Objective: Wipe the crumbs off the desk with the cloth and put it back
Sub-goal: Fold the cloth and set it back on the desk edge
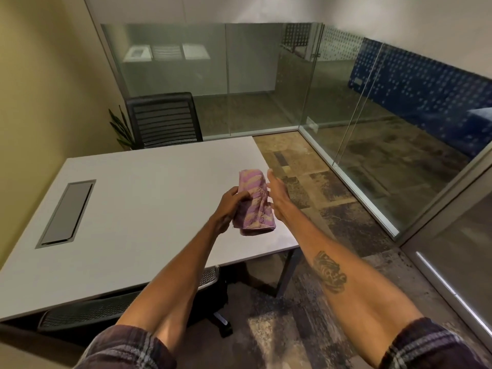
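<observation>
Both hands meet over the right end of a pale grey desk [127, 209]: the left hand [226, 206] pinches a folded cloth [255, 203] between thumb and fingers, while the right hand [278, 197] stands edge-on with fingers straight and pressed together, flat against the cloth's 3 o'clock side. Glass partition walls [253, 75] with slim metal frames enclose the room from 12 to 3 o'clock, a blue dotted panel [426, 86] beyond them; no lettering can be read anywhere. Mottled brown and grey carpet tiles [319, 187] cover the floor. At 11 o'clock of the smooth, rectangular desktop stands a black chair [163, 118] with a slatted back; a second chair [87, 312] with a mesh back is tucked beneath the near edge. A dark rectangular cable hatch [66, 213] sits flush in the desk at 9 o'clock. The cloth, soft terry with pink and cream stripes, is held just above the desk's right edge.
</observation>
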A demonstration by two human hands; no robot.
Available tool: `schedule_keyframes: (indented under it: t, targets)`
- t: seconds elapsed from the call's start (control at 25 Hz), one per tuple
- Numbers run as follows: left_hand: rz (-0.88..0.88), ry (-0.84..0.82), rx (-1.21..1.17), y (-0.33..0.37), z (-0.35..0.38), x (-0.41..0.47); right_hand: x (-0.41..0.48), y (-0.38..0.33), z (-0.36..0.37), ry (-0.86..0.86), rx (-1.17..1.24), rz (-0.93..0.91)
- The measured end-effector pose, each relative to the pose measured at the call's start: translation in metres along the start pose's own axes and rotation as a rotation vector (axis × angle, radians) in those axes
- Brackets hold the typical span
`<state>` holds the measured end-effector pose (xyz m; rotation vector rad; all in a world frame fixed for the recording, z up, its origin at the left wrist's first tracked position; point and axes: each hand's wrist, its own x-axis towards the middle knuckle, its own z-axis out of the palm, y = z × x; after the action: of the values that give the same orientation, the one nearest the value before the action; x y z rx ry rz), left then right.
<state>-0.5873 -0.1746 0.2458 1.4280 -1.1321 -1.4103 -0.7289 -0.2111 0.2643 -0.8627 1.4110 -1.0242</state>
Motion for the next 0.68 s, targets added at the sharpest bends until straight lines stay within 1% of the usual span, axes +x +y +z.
schedule_keyframes:
  t: [0.08,0.16,0.24,0.36,0.52,0.68]
  targets:
    - [-0.011,0.014,-0.066,-0.003,-0.006,-0.003,-0.002,0.005,-0.005,-0.023,-0.051,0.068]
    - [-0.019,0.007,-0.106,-0.007,-0.014,-0.006,-0.005,0.010,-0.005,-0.113,-0.094,0.146]
    - [-0.025,0.014,-0.150,-0.011,-0.023,-0.009,-0.005,0.013,-0.001,-0.164,-0.133,0.187]
    - [-0.060,0.053,-0.166,-0.009,-0.040,-0.011,0.001,0.016,0.007,-0.211,-0.122,0.200]
    - [-0.148,0.113,-0.116,-0.003,-0.070,-0.006,0.013,0.009,0.026,-0.309,-0.141,0.217]
    - [-0.154,0.194,-0.104,0.012,-0.102,0.006,0.031,-0.009,0.060,-0.393,-0.113,0.220]
